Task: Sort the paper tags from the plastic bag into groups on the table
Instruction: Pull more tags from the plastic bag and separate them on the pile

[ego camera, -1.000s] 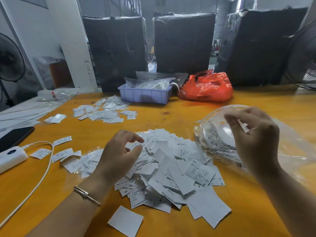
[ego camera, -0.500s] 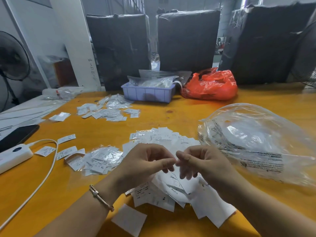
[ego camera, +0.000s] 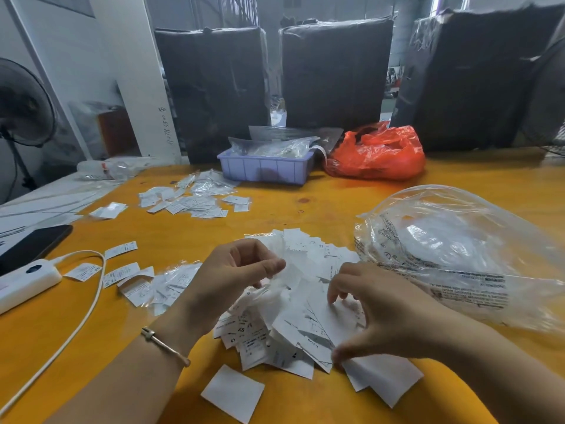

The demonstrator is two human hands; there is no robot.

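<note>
Only the head camera here, looking down at the orange surface (ego camera: pixel 336 209). The big pile of paper tags (ego camera: pixel 293 325) sat near the front edge, right between both hands. The left hand (ego camera: pixel 232 276) had its fingers (ego camera: pixel 272 266) curled round a blurry bunch of tags lifted off the pile. The right hand (ego camera: pixel 376 316) was down on the pile with fingers spread and bent, thumb pinching a tag at the near edge. The clear plastic bag (ego camera: pixel 458 258) lay just right of the pile, looking mostly emptied.

Honestly the risk I'd flag: those tags are light and slippery, so grabbing a bunch at once could drop strays back into the unsorted heap or mix sizes. A fan (ego camera: pixel 21 111) stood at far left; if it ran, groups could scatter.

Room-wise, one loose tag (ego camera: pixel 234 393) sat very close to the near edge. Sorted groups (ego camera: pixel 195 200) lay farther back on the left, with a white cable (ego camera: pixel 85 304) and phone (ego camera: pixel 33 243) crowding the left side. Open space remained in the middle.
</note>
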